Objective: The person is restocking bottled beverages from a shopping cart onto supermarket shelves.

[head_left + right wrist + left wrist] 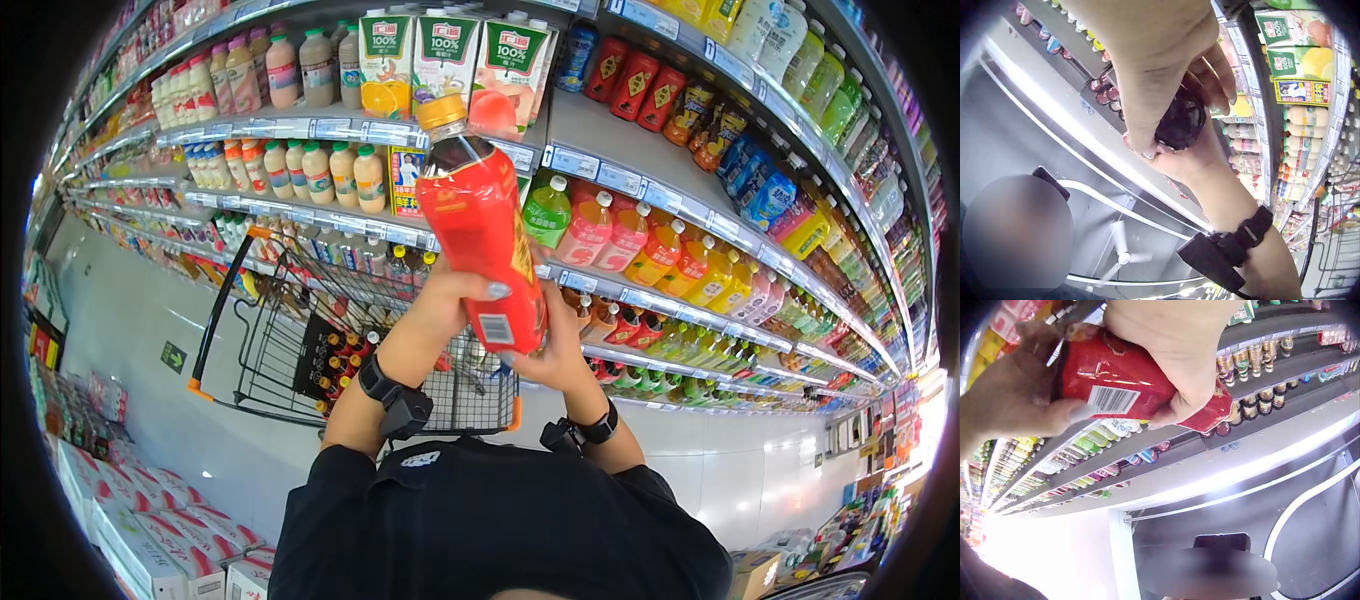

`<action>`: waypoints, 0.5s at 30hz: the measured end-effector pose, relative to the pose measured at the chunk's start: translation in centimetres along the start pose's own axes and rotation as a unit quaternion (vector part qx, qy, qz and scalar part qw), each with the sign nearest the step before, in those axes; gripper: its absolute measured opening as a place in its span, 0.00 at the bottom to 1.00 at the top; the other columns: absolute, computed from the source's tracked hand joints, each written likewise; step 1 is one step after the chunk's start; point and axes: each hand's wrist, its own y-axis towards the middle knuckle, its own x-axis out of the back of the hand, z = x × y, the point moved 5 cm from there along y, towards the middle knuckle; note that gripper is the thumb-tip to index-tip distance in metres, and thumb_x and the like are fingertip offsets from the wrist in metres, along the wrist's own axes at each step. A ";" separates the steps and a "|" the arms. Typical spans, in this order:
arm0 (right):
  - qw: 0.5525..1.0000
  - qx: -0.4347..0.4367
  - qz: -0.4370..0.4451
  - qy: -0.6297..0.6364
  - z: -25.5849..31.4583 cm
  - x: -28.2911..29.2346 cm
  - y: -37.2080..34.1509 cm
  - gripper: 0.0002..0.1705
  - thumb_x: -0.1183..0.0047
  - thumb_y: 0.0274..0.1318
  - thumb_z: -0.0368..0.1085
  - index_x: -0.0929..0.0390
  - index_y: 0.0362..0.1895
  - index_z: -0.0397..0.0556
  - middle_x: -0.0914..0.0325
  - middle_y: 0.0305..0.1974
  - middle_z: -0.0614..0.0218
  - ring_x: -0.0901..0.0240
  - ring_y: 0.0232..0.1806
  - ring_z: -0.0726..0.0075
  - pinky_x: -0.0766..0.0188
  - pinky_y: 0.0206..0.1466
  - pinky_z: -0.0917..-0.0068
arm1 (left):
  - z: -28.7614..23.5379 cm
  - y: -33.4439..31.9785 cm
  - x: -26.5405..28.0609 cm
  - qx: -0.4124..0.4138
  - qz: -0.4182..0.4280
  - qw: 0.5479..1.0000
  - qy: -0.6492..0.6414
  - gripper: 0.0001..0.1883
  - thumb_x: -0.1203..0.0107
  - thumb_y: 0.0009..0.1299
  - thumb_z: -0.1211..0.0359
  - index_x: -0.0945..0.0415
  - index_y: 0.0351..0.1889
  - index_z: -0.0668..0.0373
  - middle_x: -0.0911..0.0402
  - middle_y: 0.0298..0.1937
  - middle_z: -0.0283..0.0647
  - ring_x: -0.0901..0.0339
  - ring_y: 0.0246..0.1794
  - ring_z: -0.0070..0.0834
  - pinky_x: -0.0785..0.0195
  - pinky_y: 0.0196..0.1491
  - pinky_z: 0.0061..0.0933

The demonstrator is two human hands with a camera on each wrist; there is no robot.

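A large drink bottle [480, 235] with a red label, a gold cap and dark contents is held up tilted in front of the shelves, cap pointing away. My left hand [450, 300] grips its side, the thumb lying across the label. Lower down, my right hand [558, 345] holds the bottle near its base. A white barcode patch on the red label [1113, 369] faces up between the two hands in the left wrist view. The dark bottle base [1182, 122] shows in the right wrist view, with the right hand's fingers curled about it.
A wire shopping cart [255, 345] stands to the left, carrying a dark crate of bottles [340, 365]. Shelves ahead hold juice cartons [445, 55], pale bottles [340, 175] and pink drink bottles [590, 230]. Stacked white-and-red boxes [165, 530] sit at lower left.
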 end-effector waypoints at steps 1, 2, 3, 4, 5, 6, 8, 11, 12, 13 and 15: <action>0.999 0.029 0.020 -0.024 0.4 0.1 -0.2 0.44 0.34 0.26 0.45 0.40 0.50 0.42 0.26 0.37 0.51 0.25 0.39 0.54 0.31 0.43 0.66 | 0.0 0.0 0.0 -0.005 0.024 1.000 -0.019 0.36 0.47 0.37 0.70 0.36 0.51 0.66 0.26 0.43 0.46 0.30 0.49 0.42 0.38 0.55 0.42; 0.999 0.033 0.021 -0.011 0.6 0.0 -0.6 0.46 0.35 0.26 0.48 0.41 0.52 0.41 0.27 0.39 0.50 0.26 0.40 0.49 0.32 0.44 0.65 | 0.0 -0.1 0.0 -0.004 0.042 0.999 -0.015 0.34 0.41 0.37 0.67 0.34 0.47 0.64 0.25 0.39 0.44 0.30 0.49 0.45 0.40 0.56 0.45; 0.999 0.037 0.011 0.005 0.1 -0.1 -1.2 0.46 0.35 0.26 0.48 0.41 0.52 0.41 0.27 0.40 0.49 0.26 0.40 0.48 0.32 0.44 0.65 | -0.2 0.0 -0.4 -0.037 0.104 0.994 0.003 0.34 0.39 0.39 0.65 0.34 0.48 0.65 0.26 0.41 0.45 0.31 0.51 0.45 0.39 0.56 0.44; 0.999 0.040 0.001 0.022 -0.7 -0.4 -1.7 0.47 0.35 0.26 0.48 0.41 0.52 0.40 0.28 0.40 0.49 0.26 0.41 0.48 0.31 0.43 0.64 | -0.4 0.1 -0.8 -0.070 0.165 0.984 0.022 0.34 0.38 0.41 0.64 0.34 0.49 0.65 0.26 0.43 0.45 0.32 0.53 0.44 0.39 0.56 0.43; 0.999 0.048 -0.003 0.024 -1.1 -0.5 -2.0 0.49 0.34 0.24 0.50 0.41 0.52 0.40 0.28 0.41 0.48 0.27 0.41 0.47 0.32 0.44 0.64 | -0.6 -0.1 -1.3 -0.101 0.225 0.968 0.041 0.35 0.37 0.43 0.62 0.34 0.50 0.66 0.27 0.46 0.46 0.33 0.54 0.44 0.39 0.55 0.43; 0.998 0.056 -0.008 0.026 -1.3 -0.7 -2.2 0.50 0.33 0.23 0.52 0.42 0.52 0.39 0.29 0.42 0.48 0.27 0.41 0.46 0.32 0.44 0.63 | -0.4 -0.2 -1.5 -0.092 0.224 0.970 0.006 0.36 0.33 0.42 0.56 0.32 0.48 0.65 0.26 0.43 0.44 0.33 0.54 0.44 0.40 0.56 0.44; 0.996 0.090 -0.016 -0.009 -0.9 -0.7 -2.5 0.53 0.32 0.21 0.55 0.42 0.52 0.39 0.29 0.42 0.48 0.27 0.42 0.46 0.32 0.44 0.62 | -0.3 -0.4 -2.0 -0.085 0.245 0.966 0.002 0.36 0.33 0.42 0.55 0.32 0.47 0.64 0.26 0.41 0.44 0.33 0.54 0.44 0.40 0.56 0.44; 0.989 0.125 -0.018 -0.071 0.1 -0.7 -2.9 0.58 0.31 0.17 0.59 0.42 0.52 0.38 0.29 0.41 0.50 0.27 0.40 0.47 0.32 0.43 0.62 | -0.4 -1.1 -3.0 -0.047 0.221 0.974 -0.022 0.36 0.32 0.40 0.54 0.32 0.44 0.65 0.25 0.37 0.43 0.31 0.50 0.44 0.40 0.54 0.43; 0.988 0.130 -0.018 -0.084 0.2 -0.8 -3.1 0.59 0.30 0.15 0.61 0.41 0.52 0.38 0.29 0.41 0.50 0.27 0.39 0.48 0.32 0.42 0.62 | -0.3 -1.3 -3.1 -0.044 0.204 0.978 -0.031 0.35 0.32 0.38 0.54 0.32 0.42 0.65 0.25 0.34 0.44 0.30 0.48 0.44 0.39 0.52 0.42; 0.985 0.140 -0.028 -0.098 0.2 -0.8 -3.4 0.60 0.31 0.14 0.62 0.41 0.52 0.38 0.29 0.40 0.51 0.27 0.37 0.48 0.31 0.40 0.63 | -0.3 -1.3 -3.0 -0.040 0.187 0.981 -0.039 0.35 0.31 0.37 0.54 0.32 0.40 0.64 0.24 0.32 0.44 0.29 0.45 0.44 0.38 0.51 0.41; 0.978 0.162 -0.046 -0.126 0.1 -1.0 -3.7 0.61 0.31 0.13 0.64 0.40 0.51 0.38 0.29 0.39 0.52 0.27 0.34 0.50 0.31 0.36 0.64 | 0.6 -1.5 -2.5 -0.037 0.243 0.967 -0.060 0.37 0.32 0.38 0.56 0.32 0.44 0.66 0.25 0.36 0.44 0.31 0.49 0.44 0.40 0.53 0.43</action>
